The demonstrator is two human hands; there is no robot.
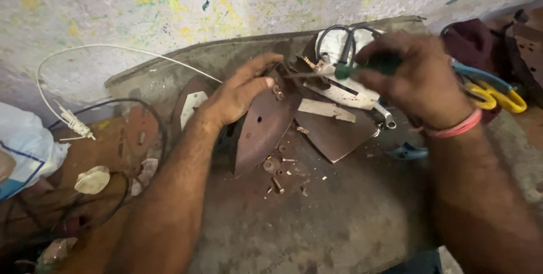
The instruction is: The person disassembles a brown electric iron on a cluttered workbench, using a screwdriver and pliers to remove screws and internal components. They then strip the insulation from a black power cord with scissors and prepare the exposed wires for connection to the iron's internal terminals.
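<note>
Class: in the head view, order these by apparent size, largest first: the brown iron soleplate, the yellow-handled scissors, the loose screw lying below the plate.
1. Brown iron soleplate
2. Yellow-handled scissors, partly hidden by the right hand
3. Loose screw

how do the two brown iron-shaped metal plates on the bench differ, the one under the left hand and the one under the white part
The left plate stands tilted up on edge, steadied by the left hand; the right plate lies flatter. The left plate's face is bare apart from small holes; the right plate is partly covered by a white part. The left plate's point aims down at the bench. Both are rusty brown metal.
</note>
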